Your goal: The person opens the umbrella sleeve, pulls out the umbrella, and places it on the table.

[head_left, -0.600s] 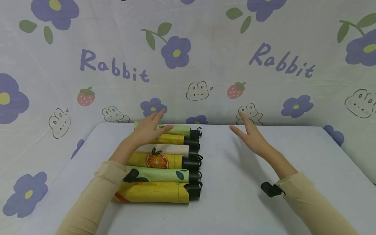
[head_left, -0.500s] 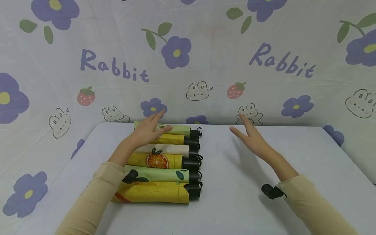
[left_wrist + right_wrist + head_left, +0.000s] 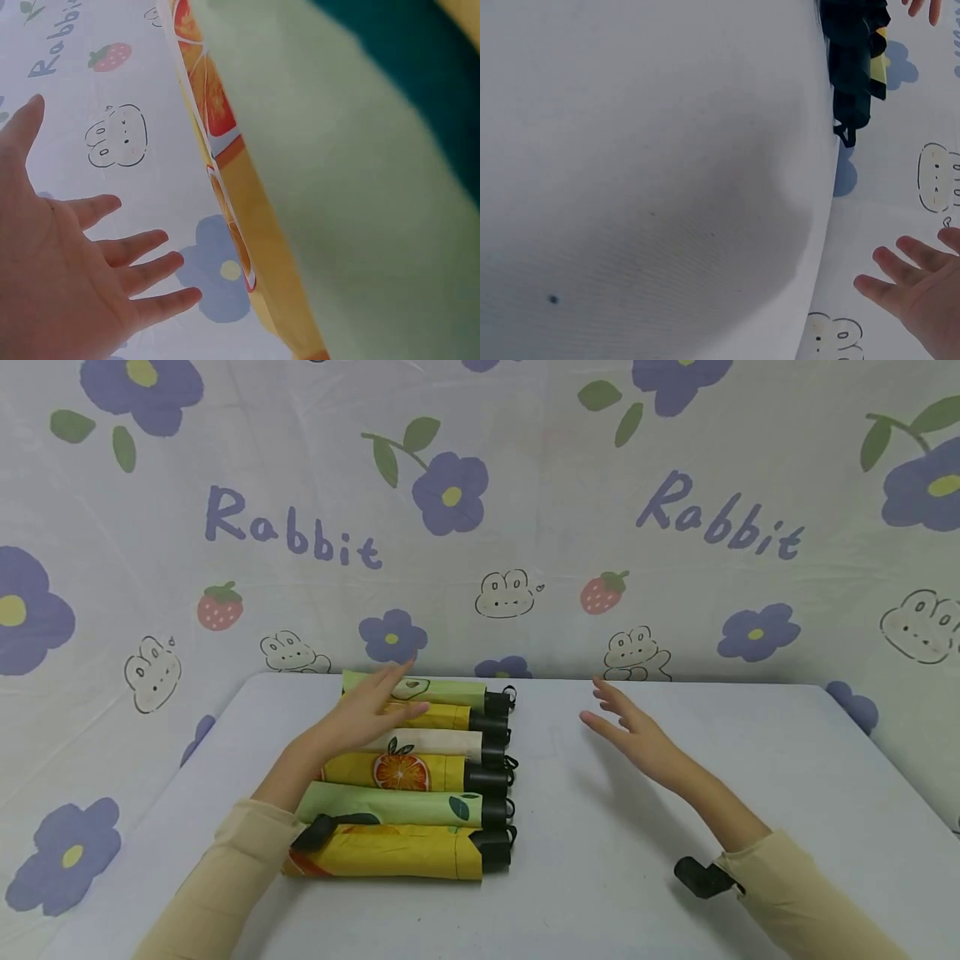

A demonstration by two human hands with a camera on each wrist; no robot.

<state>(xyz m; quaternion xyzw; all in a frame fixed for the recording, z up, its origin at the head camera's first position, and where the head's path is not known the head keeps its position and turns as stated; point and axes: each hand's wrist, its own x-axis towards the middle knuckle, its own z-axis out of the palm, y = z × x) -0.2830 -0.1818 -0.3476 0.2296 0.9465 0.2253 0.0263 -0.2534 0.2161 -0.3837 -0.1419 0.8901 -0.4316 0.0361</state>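
Several folded umbrellas lie side by side in a column on the white table, black handles with small loops toward the right. From the back come a green one with an avocado print (image 3: pixel 450 693), a yellow one (image 3: pixel 446 717), a cream one (image 3: pixel 450 742), a yellow one with an orange slice (image 3: pixel 450 772), a green leafy one (image 3: pixel 431 808) and a yellow one (image 3: pixel 405 852) in front. Over the back umbrellas my left hand (image 3: pixel 356 714) hovers with fingers spread, holding nothing. My right hand (image 3: pixel 645 743) hangs over the table right of the handles, fingers extended, also holding nothing.
The white table (image 3: pixel 585 893) ends at the back against a cloth backdrop (image 3: pixel 540 485) with flowers, rabbits and strawberries. A black wrist camera (image 3: pixel 701 877) hangs below the right sleeve, another (image 3: pixel 315 833) below the left, overlapping the front umbrellas in the head view.
Both hands have sunk slightly and drawn back toward the person. The right hand's fingers have tipped lower. The umbrellas have not moved.
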